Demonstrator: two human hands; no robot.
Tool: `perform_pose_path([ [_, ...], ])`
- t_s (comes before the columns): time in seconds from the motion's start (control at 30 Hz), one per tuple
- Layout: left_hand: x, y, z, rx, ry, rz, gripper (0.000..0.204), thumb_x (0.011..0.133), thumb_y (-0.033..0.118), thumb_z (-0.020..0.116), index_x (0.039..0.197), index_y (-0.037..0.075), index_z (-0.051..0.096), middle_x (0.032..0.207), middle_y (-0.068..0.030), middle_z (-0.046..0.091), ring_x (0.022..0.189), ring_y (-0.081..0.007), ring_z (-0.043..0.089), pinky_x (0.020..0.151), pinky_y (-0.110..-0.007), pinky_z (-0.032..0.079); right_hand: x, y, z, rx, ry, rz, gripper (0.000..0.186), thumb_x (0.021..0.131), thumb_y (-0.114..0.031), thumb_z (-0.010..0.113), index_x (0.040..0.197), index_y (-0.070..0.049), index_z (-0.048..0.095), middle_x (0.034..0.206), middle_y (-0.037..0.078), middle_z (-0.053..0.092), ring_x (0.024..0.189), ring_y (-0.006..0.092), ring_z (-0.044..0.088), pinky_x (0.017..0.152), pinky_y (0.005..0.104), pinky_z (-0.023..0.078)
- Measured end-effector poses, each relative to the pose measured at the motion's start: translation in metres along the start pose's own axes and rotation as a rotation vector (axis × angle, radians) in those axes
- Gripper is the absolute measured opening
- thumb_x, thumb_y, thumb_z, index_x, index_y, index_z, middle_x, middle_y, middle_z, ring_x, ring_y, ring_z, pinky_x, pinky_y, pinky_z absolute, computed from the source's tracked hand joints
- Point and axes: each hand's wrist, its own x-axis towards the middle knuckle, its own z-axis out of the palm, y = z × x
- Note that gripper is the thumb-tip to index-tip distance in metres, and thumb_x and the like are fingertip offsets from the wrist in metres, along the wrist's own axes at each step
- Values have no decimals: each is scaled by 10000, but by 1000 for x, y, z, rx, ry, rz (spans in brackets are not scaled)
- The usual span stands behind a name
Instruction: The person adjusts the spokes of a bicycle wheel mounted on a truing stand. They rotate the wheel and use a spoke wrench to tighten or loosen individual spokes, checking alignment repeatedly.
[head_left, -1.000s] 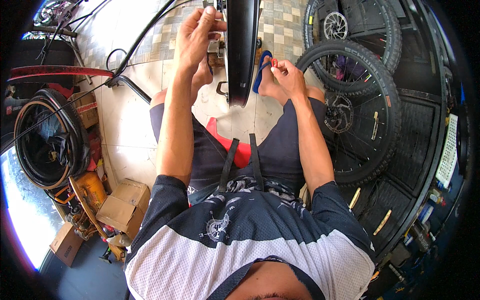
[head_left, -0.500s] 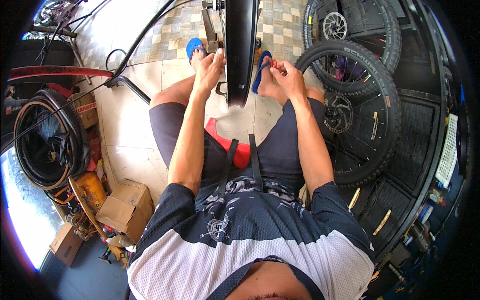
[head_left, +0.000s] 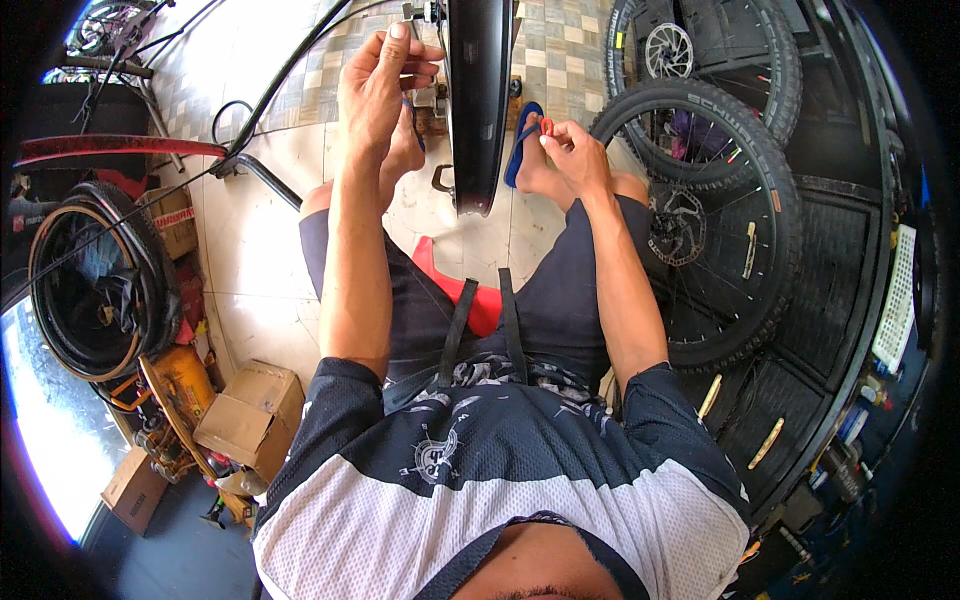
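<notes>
Right fingers [head_left: 568, 130] pinch a small red tool [head_left: 546, 126]; left fingers [head_left: 418, 68] hang loose beside the bare black bicycle rim [head_left: 482, 110].
My right thumb and forefinger press together on the tool, which I judge light and hard, needing only this tip pinch. My left fingers are half-curled, thumb raised, with nothing in them that I can see; whether one brushes the rim I cannot tell. The rim stands upright between my shins, above the tiled floor [head_left: 385, 235], my blue flip-flop [head_left: 519, 165] just to its right. I expect it to be stiff, light for its size and a little slippery on its smooth walls; I would take the near edge, thumb and fingers on opposite sides.
</notes>
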Motion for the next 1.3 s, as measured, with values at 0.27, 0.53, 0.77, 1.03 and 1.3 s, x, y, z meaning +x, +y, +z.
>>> perform_pose_path([
  [0.27, -16, -107, -14, -44, 127, -234, 349, 1029, 412, 635, 960, 70, 622, 840, -19, 671, 717, -81, 574, 627, -240, 454, -1, -4, -2, 8, -13, 4, 290, 906, -302, 708, 1052, -52, 689, 963, 144, 754, 891, 299, 732, 779, 398, 562],
  [0.53, -17, -121, -16, 363, -97, -265, 582, 1029, 550, 559, 843, 17, 699, 727, -36, 600, 681, -122, 549, 647, -289, 458, -1, -1, 2, 1, 38, -28, 287, 902, -287, 743, 1038, -37, 701, 889, 121, 755, 781, 228, 720, 719, 351, 552],
  [0.77, -1, -3, 3, 51, -35, -27, 518, 1052, 528, 527, 875, 66, 681, 883, -62, 721, 807, -124, 638, 753, -273, 508, -1, 0, 2, 10, 29, -50, 270, 904, -275, 736, 1034, -40, 698, 889, 125, 750, 795, 250, 719, 725, 361, 550],
  [1.03, 3, -72, -14, 154, 127, 35, 459, 1064, 468, 525, 1019, 41, 689, 961, -79, 753, 925, -188, 673, 843, -345, 512, -1, -2, 1, -15, 13, -18, 282, 899, -283, 740, 1033, -38, 699, 878, 125, 744, 784, 248, 714, 720, 362, 547],
  [1.3, -30, -133, -9, 75, -79, -403, 550, 1043, 539, 540, 793, 59, 639, 721, -8, 558, 698, -100, 527, 654, -268, 437, -1, 1, 2, 12, 36, -33, 276, 902, -271, 742, 1037, -33, 704, 890, 131, 750, 793, 250, 721, 727, 363, 552],
])
